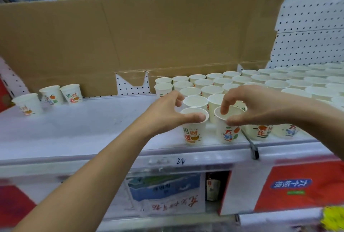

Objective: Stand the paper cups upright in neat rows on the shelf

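Clamped on rims, your left hand point(167, 109) has the left cup point(193, 135), your right hand point(256, 105) the right cup point(228, 135), both upright at the front-left of the rows point(260, 81); strays point(71, 94) stand well left, nearer your left.

Handwritten "22" on shelf edge strip point(180, 161). Front-left paper cup point(193, 135): 招财进. Front-right paper cup point(228, 135): 万. Far-left paper cup point(73, 95): 招财进. Red carton point(301, 199) below: upside-down blue label, looks like 六个核桃.
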Motion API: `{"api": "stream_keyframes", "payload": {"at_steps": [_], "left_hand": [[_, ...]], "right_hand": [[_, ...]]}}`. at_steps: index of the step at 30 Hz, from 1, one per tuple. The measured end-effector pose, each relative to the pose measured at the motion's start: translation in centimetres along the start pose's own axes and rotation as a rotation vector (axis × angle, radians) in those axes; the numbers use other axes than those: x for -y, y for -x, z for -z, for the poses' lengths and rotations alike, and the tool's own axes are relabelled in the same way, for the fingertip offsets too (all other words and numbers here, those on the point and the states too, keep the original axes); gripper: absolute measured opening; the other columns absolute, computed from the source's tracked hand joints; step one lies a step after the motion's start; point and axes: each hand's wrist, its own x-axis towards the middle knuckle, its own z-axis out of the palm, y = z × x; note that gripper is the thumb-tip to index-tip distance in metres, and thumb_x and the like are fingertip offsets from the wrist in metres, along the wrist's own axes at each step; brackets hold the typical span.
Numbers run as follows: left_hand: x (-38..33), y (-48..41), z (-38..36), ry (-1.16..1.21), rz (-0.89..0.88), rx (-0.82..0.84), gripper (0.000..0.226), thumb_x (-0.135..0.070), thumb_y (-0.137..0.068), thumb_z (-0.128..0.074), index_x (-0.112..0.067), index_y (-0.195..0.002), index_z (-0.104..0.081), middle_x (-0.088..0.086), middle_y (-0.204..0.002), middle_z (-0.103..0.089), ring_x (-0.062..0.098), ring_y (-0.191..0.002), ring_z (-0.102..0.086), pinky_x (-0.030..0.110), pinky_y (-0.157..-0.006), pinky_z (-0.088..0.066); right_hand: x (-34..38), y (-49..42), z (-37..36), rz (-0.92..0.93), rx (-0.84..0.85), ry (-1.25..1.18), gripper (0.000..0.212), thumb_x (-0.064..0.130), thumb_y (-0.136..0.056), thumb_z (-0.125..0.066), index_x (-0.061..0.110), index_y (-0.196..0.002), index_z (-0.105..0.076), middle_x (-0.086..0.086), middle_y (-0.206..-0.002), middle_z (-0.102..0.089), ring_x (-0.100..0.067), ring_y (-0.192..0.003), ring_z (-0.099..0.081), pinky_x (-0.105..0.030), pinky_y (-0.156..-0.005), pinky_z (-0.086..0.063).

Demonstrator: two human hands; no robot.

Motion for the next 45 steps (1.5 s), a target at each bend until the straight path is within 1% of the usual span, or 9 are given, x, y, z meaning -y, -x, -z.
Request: {"api": "stream_keyframes", "payload": {"at_steps": [2,5,10,18,30,33,37,43,45], "left_hand": [[0.3,0.1,-0.1,0.085,-0.011,0.028,0.085,-0.065,-0.059,-0.078,-0.031,-0.130,-0.047,-0.013,-0.122,-0.055,0.007,-0.102,-0.056,0.035,-0.089,-0.052],[0.6,0.1,-0.6,0.125,-0.035,0.019,0.080,-0.057,-0.061,-0.083,-0.029,-0.128,-0.050,-0.014,-0.118,-0.058,0.005,-0.097,-0.057,0.031,-0.085,-0.051],[0.4,0.1,-1.1,0.049,-0.053,-0.028,0.074,-0.064,-0.062,-0.078,-0.033,-0.124,-0.052,-0.017,-0.114,-0.057,-0.002,-0.094,-0.054,0.030,-0.083,-0.051],[-0.5,0.5,-1.4,-0.117,-0.076,-0.076,0.079,-0.073,-0.063,-0.070,-0.032,-0.128,-0.051,-0.014,-0.121,-0.059,0.009,-0.101,-0.056,0.037,-0.088,-0.051],[-0.7,0.3,-1.4,-0.161,-0.104,-0.094,0.079,-0.077,-0.062,-0.067,-0.035,-0.127,-0.050,-0.015,-0.122,-0.059,0.009,-0.102,-0.057,0.040,-0.088,-0.052],[-0.1,0.8,-0.8,-0.130,-0.139,-0.116,0.077,-0.076,-0.068,-0.063,-0.034,-0.131,-0.048,-0.015,-0.128,-0.056,0.008,-0.110,-0.055,0.038,-0.092,-0.050],[2.3,2.1,1.0,-0.040,-0.230,-0.181,0.063,-0.061,-0.082,-0.060,-0.033,-0.136,-0.044,-0.016,-0.136,-0.049,0.002,-0.119,-0.047,0.030,-0.098,-0.042],[10.1,3.0,6.7,-0.040,-0.169,-0.284,0.054,-0.054,-0.088,-0.058,-0.033,-0.136,-0.046,-0.018,-0.137,-0.048,-0.001,-0.120,-0.046,0.027,-0.098,-0.041],[13.4,3.2,8.9,-0.059,-0.125,-0.301,0.054,-0.053,-0.088,-0.060,-0.033,-0.136,-0.046,-0.018,-0.136,-0.048,-0.001,-0.120,-0.046,0.026,-0.097,-0.040]], "right_hand": [[0.0,0.1,-0.2,0.025,-0.034,0.029,0.012,0.038,-0.080,-0.072,0.035,-0.090,-0.066,0.024,-0.092,-0.053,0.002,-0.091,-0.050,-0.016,-0.073,-0.038],[-0.2,0.2,-0.6,0.050,-0.078,0.082,0.007,0.038,-0.079,-0.072,0.034,-0.082,-0.068,0.019,-0.088,-0.058,0.001,-0.089,-0.052,-0.024,-0.077,-0.042],[-0.4,0.4,-0.8,0.067,-0.106,0.133,0.004,0.037,-0.081,-0.069,0.033,-0.079,-0.069,0.019,-0.082,-0.060,0.000,-0.084,-0.053,-0.024,-0.073,-0.039],[-0.8,0.9,-0.3,0.068,-0.146,0.277,0.011,0.037,-0.083,-0.062,0.031,-0.074,-0.062,0.020,-0.073,-0.058,0.001,-0.079,-0.053,-0.029,-0.085,-0.034],[0.0,1.2,-0.3,0.064,-0.128,0.289,0.017,0.053,-0.082,-0.059,0.037,-0.086,-0.060,0.022,-0.086,-0.058,0.004,-0.086,-0.051,-0.028,-0.090,-0.033],[1.4,0.4,-0.1,0.104,-0.145,0.220,0.021,0.058,-0.082,-0.054,0.044,-0.096,-0.058,0.025,-0.100,-0.057,0.005,-0.093,-0.049,-0.029,-0.091,-0.033],[4.8,-2.5,-0.1,0.204,-0.160,0.091,0.032,0.059,-0.079,-0.051,0.045,-0.106,-0.060,0.025,-0.113,-0.054,0.000,-0.105,-0.049,-0.033,-0.094,-0.040],[12.8,-11.5,-0.7,0.299,-0.091,-0.046,0.023,0.043,-0.083,-0.064,0.037,-0.105,-0.066,0.021,-0.100,-0.061,-0.001,-0.094,-0.057,-0.022,-0.077,-0.047],[15.8,-15.5,-1.6,0.313,-0.091,-0.088,0.022,0.040,-0.084,-0.065,0.033,-0.105,-0.068,0.019,-0.096,-0.062,-0.002,-0.091,-0.059,-0.025,-0.079,-0.048]]}}
